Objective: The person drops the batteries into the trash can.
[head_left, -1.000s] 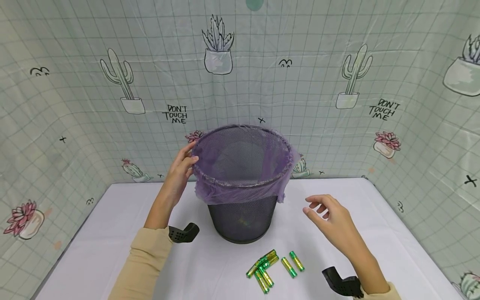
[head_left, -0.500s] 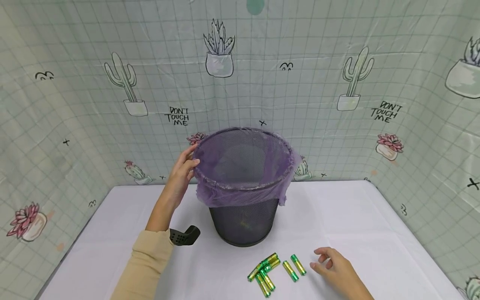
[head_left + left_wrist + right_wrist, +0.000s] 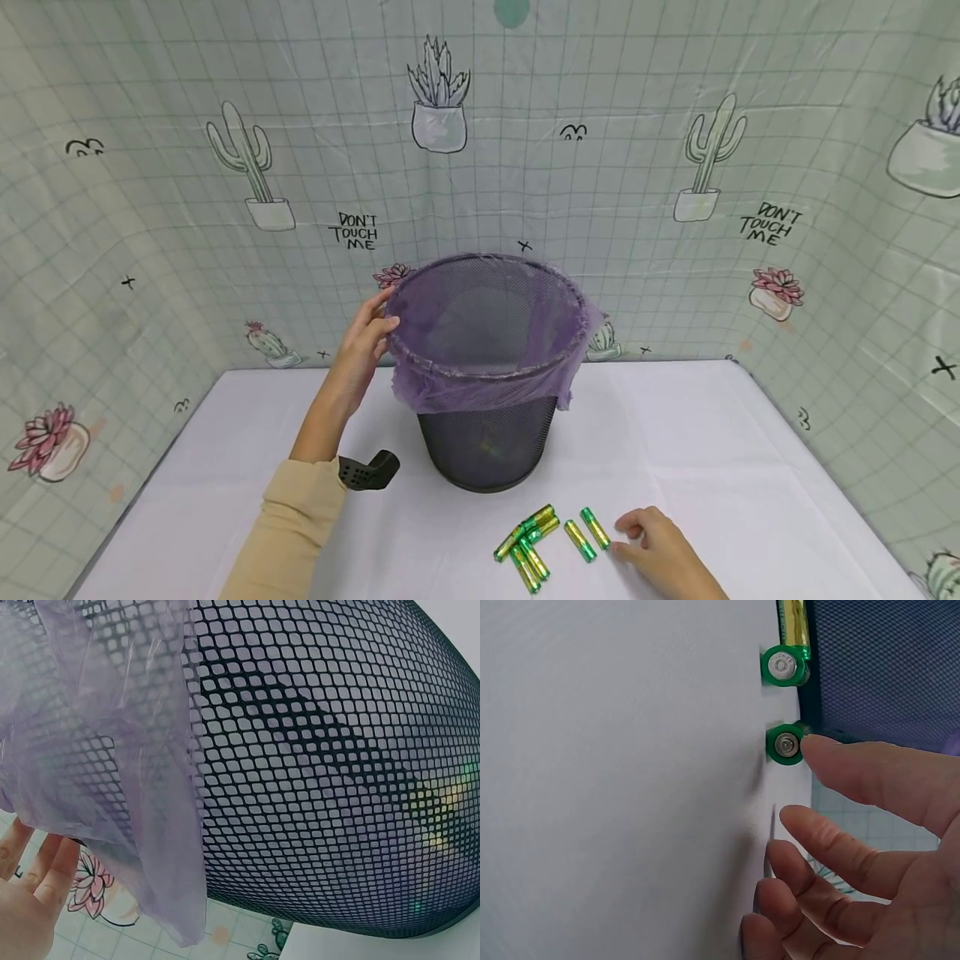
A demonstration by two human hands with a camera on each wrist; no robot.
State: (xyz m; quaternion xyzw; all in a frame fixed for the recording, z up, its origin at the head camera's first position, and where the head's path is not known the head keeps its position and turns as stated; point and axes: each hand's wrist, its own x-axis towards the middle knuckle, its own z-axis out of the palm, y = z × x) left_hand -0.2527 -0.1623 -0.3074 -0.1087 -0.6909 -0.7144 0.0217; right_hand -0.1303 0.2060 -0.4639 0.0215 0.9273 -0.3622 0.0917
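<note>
Head view: your left hand [image 3: 358,354] grips the rim of the bin [image 3: 483,454], over its purple liner [image 3: 457,396]; your right hand [image 3: 660,550], loosely curved, holds nothing, thumb beside the pair of batteries [image 3: 596,528] front-right of the bin. Green-gold patches [image 3: 450,799] suggest some already inside; these and the battery cluster [image 3: 525,532] before the bin remain out. White cloth [image 3: 675,433] lies beneath the bin, cactus-print backdrop [image 3: 525,192] behind.

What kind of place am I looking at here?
Probably a small staged booth for tabletop work, though what lies beyond it is out of view. Cactus-print sheeting rises on three sides of a white-covered table, which bears a lined mesh bin and some loose batteries.
</note>
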